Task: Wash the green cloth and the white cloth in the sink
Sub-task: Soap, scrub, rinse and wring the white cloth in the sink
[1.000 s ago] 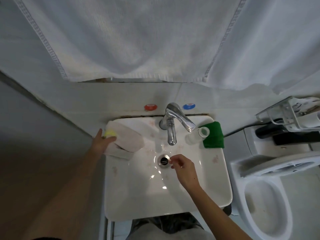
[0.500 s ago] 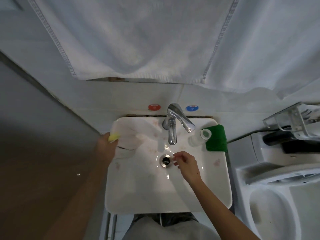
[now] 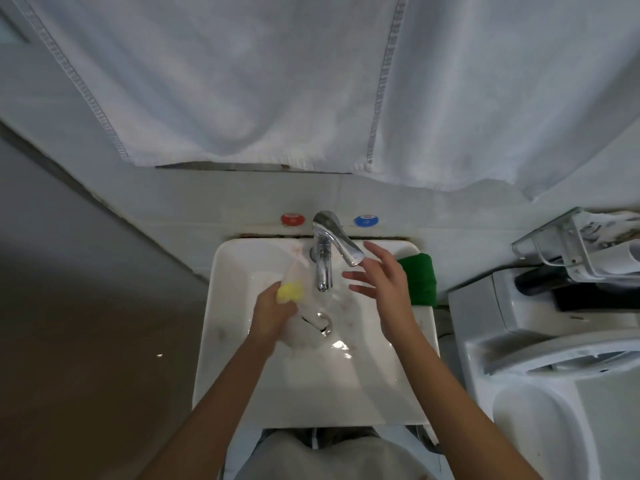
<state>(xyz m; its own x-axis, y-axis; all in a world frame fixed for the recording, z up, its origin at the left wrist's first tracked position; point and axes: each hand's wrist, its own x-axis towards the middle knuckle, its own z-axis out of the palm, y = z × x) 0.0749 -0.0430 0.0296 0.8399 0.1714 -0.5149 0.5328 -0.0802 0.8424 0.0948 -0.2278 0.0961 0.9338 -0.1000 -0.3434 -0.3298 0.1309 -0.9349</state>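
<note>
My left hand (image 3: 273, 315) grips the white cloth (image 3: 304, 332), which has a yellow patch (image 3: 290, 292), and holds it down in the white sink (image 3: 311, 393) over the drain. The cloth is blurred. My right hand (image 3: 384, 285) hovers with spread, straight fingers just below the lever of the chrome tap (image 3: 327, 251), holding nothing. The green cloth (image 3: 420, 278) lies folded on the sink's right rim, partly hidden behind my right hand.
Large white towels (image 3: 259, 81) hang above the sink against the wall. Red (image 3: 292, 219) and blue (image 3: 366, 221) round markers sit behind the tap. A white toilet (image 3: 554, 393) stands right of the sink, with a wire rack (image 3: 581, 244) above it.
My left hand pulled the white cloth from the sink's left rim down into the basin. My right hand left the drain and rose toward the tap lever, fingers spreading.
</note>
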